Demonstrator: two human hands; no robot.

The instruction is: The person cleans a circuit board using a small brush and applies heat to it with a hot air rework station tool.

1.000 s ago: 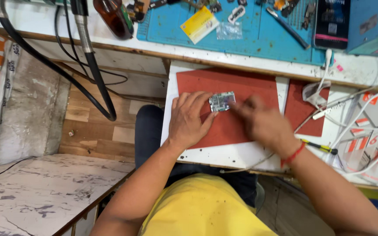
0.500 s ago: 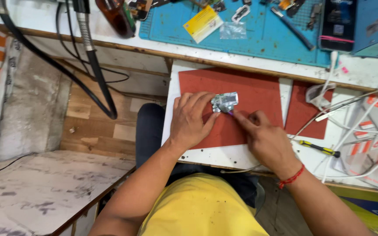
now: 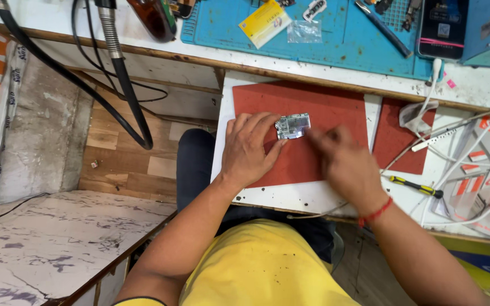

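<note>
Silvery metal shields and dark chips are covering the small circuit board (image 3: 293,125), which is lying flat on the red mat (image 3: 336,105) near its middle, on the white work surface (image 3: 290,195). The left hand (image 3: 249,148) is resting palm-down on the mat, its fingers spread and its fingertips (image 3: 279,148) pressing against the board's left and lower edges, pinning it rather than wrapping it. The right hand (image 3: 344,164) is blurring with motion just to the right of the board; it seems to be pinching something thin at the board's right edge, though I cannot tell whether those fingers are closed on a tool or on nothing.

Judging by its look, the board is being a light, stiff and thin piece, easy to slide on the mat and fragile at its tiny surface parts, so the bare edges and corners are looking like the safest places to grip, not the shielded face. A yellow-handled screwdriver (image 3: 416,187) is lying to the right, well apart, beside white cables (image 3: 455,150); a blue mat (image 3: 336,42) is sitting beyond
</note>
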